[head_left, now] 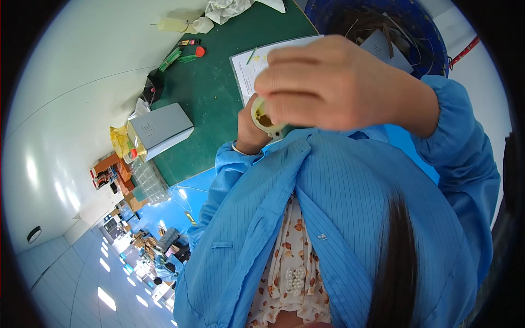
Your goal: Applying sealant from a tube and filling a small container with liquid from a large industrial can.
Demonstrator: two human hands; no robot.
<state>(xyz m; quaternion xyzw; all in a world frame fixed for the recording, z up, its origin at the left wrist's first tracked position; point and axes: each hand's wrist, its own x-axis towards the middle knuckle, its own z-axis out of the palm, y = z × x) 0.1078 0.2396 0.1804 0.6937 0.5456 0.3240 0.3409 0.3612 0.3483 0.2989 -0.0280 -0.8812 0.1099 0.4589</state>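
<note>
My left hand [249, 129] is wrapped round a pale translucent tube [269, 130], close to my chest. The tube's round open end, with a small lip at its edge, faces up and shows yellow-brown stuff inside. My right hand [339, 87] is right over that opening, back of the hand up, fingers bent and close together. Its fingertips and thumb are hidden, so anything they pinch cannot be made out. Under and behind the hands lies a printed sheet [240, 70] in a clear holder, with a thin green stick [251, 56] on it.
On the green tabletop [205, 82] stand a grey box [163, 128], green tools [170, 59], and a red cap [200, 51]. A pale yellow tube [173, 25] and crumpled white paper [227, 10] lie at the far edge. A blue bin [432, 38] with scraps is at far right.
</note>
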